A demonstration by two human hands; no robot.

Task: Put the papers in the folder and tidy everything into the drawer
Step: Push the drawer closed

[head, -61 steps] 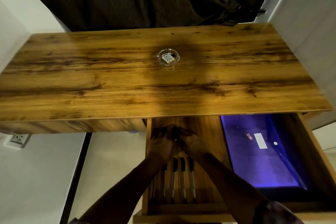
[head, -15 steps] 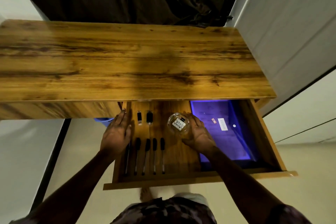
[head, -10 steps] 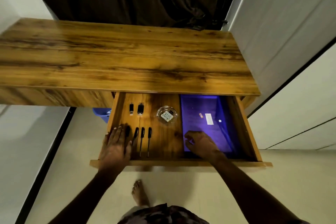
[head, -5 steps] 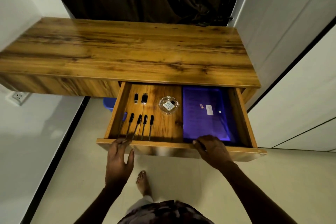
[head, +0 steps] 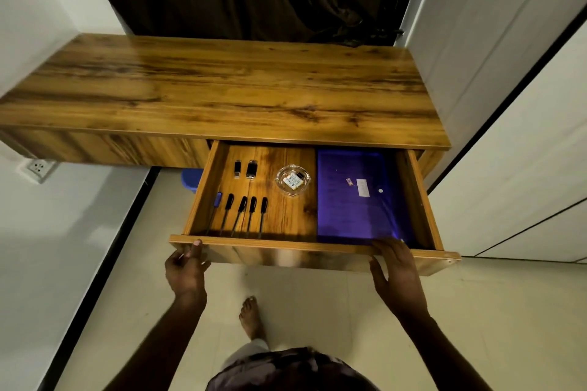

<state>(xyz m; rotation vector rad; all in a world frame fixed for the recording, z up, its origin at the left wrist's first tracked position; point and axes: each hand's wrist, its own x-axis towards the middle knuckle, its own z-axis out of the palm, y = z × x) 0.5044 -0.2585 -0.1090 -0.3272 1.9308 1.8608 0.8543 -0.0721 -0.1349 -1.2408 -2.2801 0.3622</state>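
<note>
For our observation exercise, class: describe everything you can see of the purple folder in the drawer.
The purple folder looks like glossy plastic, flat, with a white label, a red tag and a pale button. It lies lengthwise in the open drawer's right side; the right hand rests by its near edge.

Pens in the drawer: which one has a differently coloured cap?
The leftmost pen, beside the drawer wall: its cap is blue; the other four pens have black caps.
</note>
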